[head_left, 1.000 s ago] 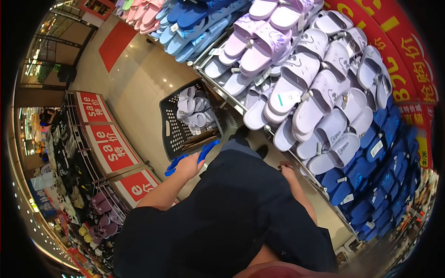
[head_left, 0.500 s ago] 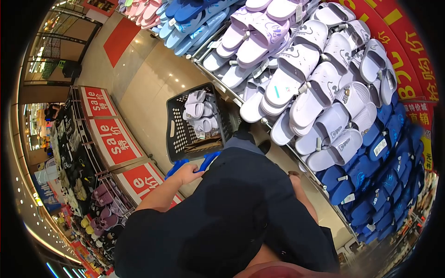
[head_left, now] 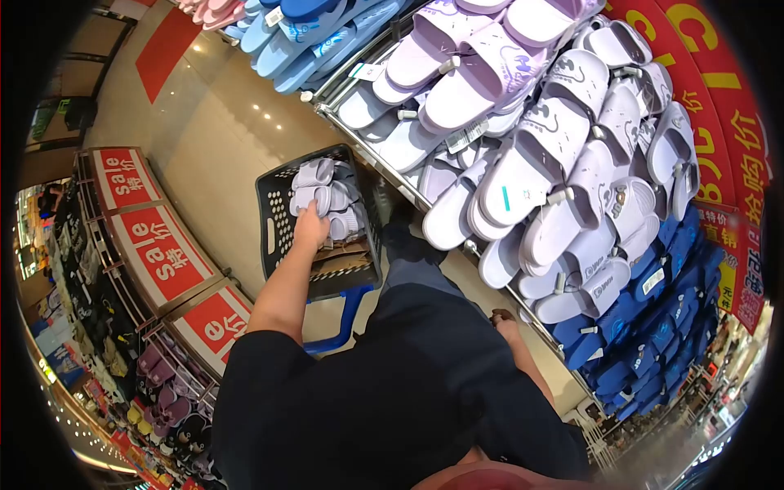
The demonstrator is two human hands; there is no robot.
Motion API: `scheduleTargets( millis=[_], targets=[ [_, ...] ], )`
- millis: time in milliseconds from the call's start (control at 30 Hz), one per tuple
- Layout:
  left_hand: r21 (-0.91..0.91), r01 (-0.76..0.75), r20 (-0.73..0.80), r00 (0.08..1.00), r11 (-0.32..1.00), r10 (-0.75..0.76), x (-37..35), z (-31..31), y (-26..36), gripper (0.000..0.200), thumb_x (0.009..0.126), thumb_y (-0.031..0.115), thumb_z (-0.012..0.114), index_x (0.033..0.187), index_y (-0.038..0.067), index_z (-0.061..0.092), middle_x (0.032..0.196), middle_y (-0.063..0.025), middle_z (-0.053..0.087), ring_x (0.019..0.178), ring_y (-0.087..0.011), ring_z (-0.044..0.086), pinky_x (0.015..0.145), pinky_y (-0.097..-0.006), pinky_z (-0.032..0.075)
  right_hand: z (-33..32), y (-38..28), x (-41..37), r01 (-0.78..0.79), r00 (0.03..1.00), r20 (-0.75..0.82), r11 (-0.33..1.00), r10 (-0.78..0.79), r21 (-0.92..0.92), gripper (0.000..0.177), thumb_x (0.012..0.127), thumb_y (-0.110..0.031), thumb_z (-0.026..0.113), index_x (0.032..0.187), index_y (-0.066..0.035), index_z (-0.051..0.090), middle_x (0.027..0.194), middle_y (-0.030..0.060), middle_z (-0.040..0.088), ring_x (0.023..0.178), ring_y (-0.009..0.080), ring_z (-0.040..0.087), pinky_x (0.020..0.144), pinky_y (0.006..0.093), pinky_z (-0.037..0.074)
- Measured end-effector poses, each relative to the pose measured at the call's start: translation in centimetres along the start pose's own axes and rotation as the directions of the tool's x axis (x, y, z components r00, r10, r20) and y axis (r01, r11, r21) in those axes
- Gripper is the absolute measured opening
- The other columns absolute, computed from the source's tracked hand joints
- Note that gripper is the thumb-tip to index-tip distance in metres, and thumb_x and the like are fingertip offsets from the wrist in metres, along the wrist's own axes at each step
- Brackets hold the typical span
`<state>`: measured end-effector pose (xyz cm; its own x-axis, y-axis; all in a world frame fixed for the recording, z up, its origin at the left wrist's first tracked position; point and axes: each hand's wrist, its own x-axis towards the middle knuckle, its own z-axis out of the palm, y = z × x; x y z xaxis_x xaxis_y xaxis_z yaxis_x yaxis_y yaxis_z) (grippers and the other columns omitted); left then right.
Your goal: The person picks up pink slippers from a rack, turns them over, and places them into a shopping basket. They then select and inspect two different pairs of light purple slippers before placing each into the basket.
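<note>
My left hand reaches into a black shopping basket, its fingers closed at the edge of a pale grey slipper. More pale slippers are piled around it, over a piece of brown cardboard. A blue handle sticks out from the basket's near side with no hand on it. Low beside the slipper rack, my right hand hangs with curled fingers; I cannot tell what, if anything, is in them.
White and lilac slippers jut from the metal rack on my right, above navy slippers. Light blue slippers hang farther along. Red sale signs line a shoe stand on the left. Tiled floor runs between.
My left hand has let go of the blue handle and moved forward into the basket, onto a slipper. The view has shifted closer to the rack. My right hand shows more fully.
</note>
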<state>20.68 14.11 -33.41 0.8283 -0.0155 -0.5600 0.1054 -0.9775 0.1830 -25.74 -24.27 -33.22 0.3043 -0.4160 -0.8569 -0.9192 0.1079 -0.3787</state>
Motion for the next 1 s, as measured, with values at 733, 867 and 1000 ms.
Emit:
scheduleTargets(
  millis=[733, 867, 1000],
  targets=[
    [0.387, -0.122, 0.125, 0.989, 0.914, 0.080, 12.5, 3.4, -1.7, 0.033, 0.098, 0.016, 0.039, 0.121, 0.005, 0.060, 0.126, -0.0249, 0.059, 0.114, -0.0399, 0.061, 0.093, -0.0462, 0.052, 4.5, -4.1, -4.0, 0.034, 0.999, -0.007, 0.982, -0.036, -0.185, 0.033, 0.092, -0.019, 0.058, 0.121, -0.004, 0.060, 0.102, 0.0176, 0.070, 0.097, 0.0289, 0.066, 0.088, 0.0370, 0.051],
    [0.259, -0.036, 0.010, 0.999, 0.965, 0.034, 7.6, -2.7, -0.1, 0.037, 0.088, 0.016, 0.054, 0.123, 0.004, 0.060, 0.118, -0.0238, 0.064, 0.113, -0.0405, 0.061, 0.093, -0.0476, 0.050, 3.8, -6.4, -5.1, 0.071, 0.997, 0.005, 0.972, -0.072, -0.223, 0.037, 0.091, -0.025, 0.059, 0.122, -0.005, 0.061, 0.103, 0.0193, 0.070, 0.098, 0.0326, 0.067, 0.090, 0.0395, 0.051],
    [0.057, -0.155, -0.188, 0.969, 0.986, 0.163, 5.7, -5.8, -5.2, 0.063, 0.074, 0.011, 0.062, 0.135, -0.002, 0.054, 0.122, -0.0245, 0.064, 0.114, -0.0400, 0.062, 0.097, -0.0444, 0.049, 2.0, -10.8, -6.9, 0.205, 0.975, 0.109, 0.971, -0.192, -0.126, 0.042, 0.092, -0.028, 0.061, 0.126, -0.003, 0.060, 0.110, 0.0180, 0.069, 0.104, 0.0293, 0.066, 0.093, 0.0376, 0.050]
  ],
)
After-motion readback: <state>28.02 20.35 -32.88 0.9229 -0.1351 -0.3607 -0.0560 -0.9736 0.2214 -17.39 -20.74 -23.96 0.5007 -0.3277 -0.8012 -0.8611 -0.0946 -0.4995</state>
